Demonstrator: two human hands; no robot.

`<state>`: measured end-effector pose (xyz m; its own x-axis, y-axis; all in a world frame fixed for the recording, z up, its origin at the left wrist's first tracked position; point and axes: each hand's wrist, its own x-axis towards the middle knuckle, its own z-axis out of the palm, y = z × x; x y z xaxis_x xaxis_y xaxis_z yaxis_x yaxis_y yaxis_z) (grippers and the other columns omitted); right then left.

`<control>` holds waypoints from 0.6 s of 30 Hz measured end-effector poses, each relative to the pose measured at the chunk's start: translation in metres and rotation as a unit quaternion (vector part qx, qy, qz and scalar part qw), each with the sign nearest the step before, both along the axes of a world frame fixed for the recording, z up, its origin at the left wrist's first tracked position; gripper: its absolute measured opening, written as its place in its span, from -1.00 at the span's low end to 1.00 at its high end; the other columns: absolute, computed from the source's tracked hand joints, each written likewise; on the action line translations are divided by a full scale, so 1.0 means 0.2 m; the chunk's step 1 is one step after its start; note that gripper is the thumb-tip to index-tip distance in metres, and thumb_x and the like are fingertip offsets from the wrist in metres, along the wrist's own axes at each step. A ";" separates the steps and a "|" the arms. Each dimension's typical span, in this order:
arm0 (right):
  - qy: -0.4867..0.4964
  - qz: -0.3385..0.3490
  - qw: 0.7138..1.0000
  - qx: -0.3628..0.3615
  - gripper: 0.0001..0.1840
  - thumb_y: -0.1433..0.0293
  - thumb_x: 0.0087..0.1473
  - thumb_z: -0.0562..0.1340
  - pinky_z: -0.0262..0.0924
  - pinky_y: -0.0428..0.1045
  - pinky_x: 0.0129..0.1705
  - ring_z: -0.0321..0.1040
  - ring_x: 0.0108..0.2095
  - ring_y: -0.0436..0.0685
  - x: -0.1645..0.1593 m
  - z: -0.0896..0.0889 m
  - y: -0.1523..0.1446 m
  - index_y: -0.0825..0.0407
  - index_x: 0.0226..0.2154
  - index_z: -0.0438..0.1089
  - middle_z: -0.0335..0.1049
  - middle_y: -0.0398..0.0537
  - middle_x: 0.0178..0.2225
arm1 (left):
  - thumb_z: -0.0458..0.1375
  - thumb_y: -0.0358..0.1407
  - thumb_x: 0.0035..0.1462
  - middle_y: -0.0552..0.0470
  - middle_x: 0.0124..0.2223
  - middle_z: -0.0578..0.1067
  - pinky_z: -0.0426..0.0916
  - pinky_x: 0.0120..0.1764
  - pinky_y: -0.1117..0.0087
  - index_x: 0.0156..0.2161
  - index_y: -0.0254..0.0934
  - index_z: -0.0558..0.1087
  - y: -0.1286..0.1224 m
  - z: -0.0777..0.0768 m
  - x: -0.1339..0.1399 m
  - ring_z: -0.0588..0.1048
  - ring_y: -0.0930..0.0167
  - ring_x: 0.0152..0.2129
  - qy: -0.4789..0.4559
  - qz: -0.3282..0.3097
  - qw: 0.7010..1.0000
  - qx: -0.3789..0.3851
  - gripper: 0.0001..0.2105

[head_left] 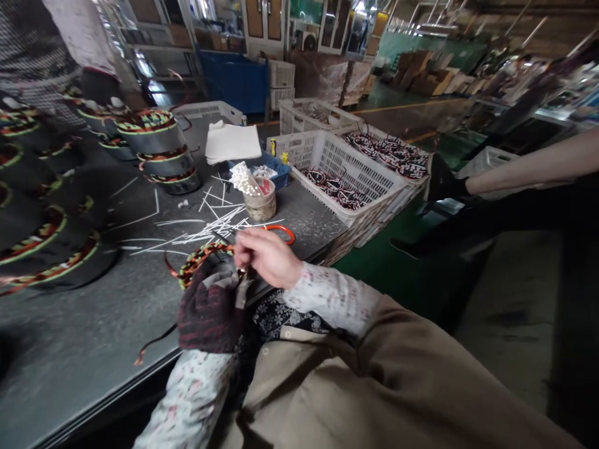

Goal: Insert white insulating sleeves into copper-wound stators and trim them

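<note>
My left hand [210, 312], in a dark maroon knit glove, is closed around a motor stator [191, 265] with orange and yellow-green windings. The stator rests near the table's front edge, and the glove covers much of it. My bare right hand [269, 257] is at the stator's right side, its thumb and fingers pinched together. What lies between those fingertips is too small and blurred to make out. Orange-handled scissors [285, 233] lie just behind my right hand. Loose thin white strips [210, 227] are scattered behind the stator.
Stacked dark stators [161, 156] stand on the left. A tub [260, 202] with white-tipped pieces stands by a blue basket [281, 174]. White crates [369, 187] of wired parts adjoin the table [140, 299]. Another person's gloved hand [100, 90] is at back left; a person's leg shows right.
</note>
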<state>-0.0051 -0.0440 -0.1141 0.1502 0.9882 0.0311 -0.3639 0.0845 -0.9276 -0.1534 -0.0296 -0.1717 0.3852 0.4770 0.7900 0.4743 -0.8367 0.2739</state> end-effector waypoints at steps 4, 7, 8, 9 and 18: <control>-0.156 -0.046 0.987 0.014 -0.63 0.09 0.23 0.15 0.31 0.04 -0.26 0.36 -0.38 0.08 -0.10 0.00 0.10 -0.04 -0.50 0.25 0.38 -0.09 -0.42 | 0.18 -0.27 0.19 -0.12 -0.14 0.56 0.48 0.00 -0.16 -0.08 -0.16 0.44 -0.02 -0.04 0.05 0.52 0.01 0.02 -0.016 0.005 0.999 0.048 -0.81; -0.329 -0.058 0.930 0.151 -0.78 0.19 0.07 0.35 0.15 0.21 0.22 0.36 0.05 0.23 -0.08 -0.05 -0.01 -0.04 -0.42 0.40 0.49 0.02 -0.02 | 0.10 -0.35 0.24 -0.12 -0.11 0.57 0.44 0.10 -0.07 0.10 -0.16 0.37 -0.02 0.01 -0.02 0.54 0.11 0.00 0.027 -0.005 0.997 0.077 -0.67; -0.330 -0.042 0.929 0.160 -0.75 0.22 -0.10 0.46 0.05 0.26 0.29 0.32 0.10 0.29 -0.05 -0.08 -0.06 -0.04 -0.42 0.43 0.49 0.03 0.00 | 0.08 -0.37 0.24 -0.11 -0.12 0.58 0.43 0.11 -0.05 0.14 -0.17 0.35 -0.02 0.04 -0.06 0.55 0.13 -0.03 0.062 -0.008 0.994 0.090 -0.64; -0.336 -0.028 0.927 0.161 -0.72 0.26 -0.17 0.51 0.00 0.30 0.30 0.30 0.11 0.32 -0.02 -0.11 -0.08 -0.05 -0.40 0.47 0.52 0.04 -0.05 | 0.07 -0.37 0.25 -0.10 -0.14 0.59 0.42 0.11 -0.04 0.16 -0.17 0.33 -0.02 0.08 -0.11 0.57 0.14 -0.05 0.105 -0.013 0.989 0.099 -0.62; -0.487 -0.047 0.837 0.247 -0.85 0.34 -0.05 0.45 0.11 0.36 0.20 0.26 0.03 0.29 0.06 -0.37 -0.02 -0.11 -0.34 0.54 0.48 -0.07 -0.29 | 0.00 -0.22 0.35 -0.05 -0.27 0.61 0.30 -0.48 0.34 0.12 -0.23 0.46 0.09 0.34 -0.27 0.60 0.26 -0.42 0.426 -0.007 0.903 -0.057 -0.66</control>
